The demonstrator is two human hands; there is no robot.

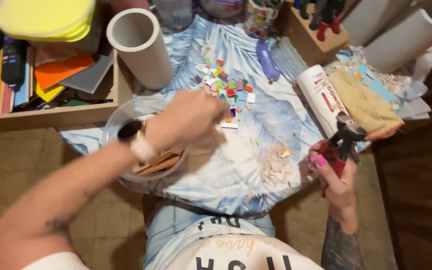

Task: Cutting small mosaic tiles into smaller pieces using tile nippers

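Red-handled nippers [342, 145] gripped in right hand [337, 175]; left hand [191, 120] closed, blurred, contents unclear, over clear bowl [118, 120]. Likely picking next piece.

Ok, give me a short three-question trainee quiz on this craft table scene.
1. True or false: the right hand holds red-handled nippers.
2. What does the left hand hover over? A) clear plastic bowl B) grey tube C) yellow lid
3. Fill in: the small coloured tiles lie on a blue and white ____-patterned cloth.

Key: 1 true; 2 A; 3 leaf.
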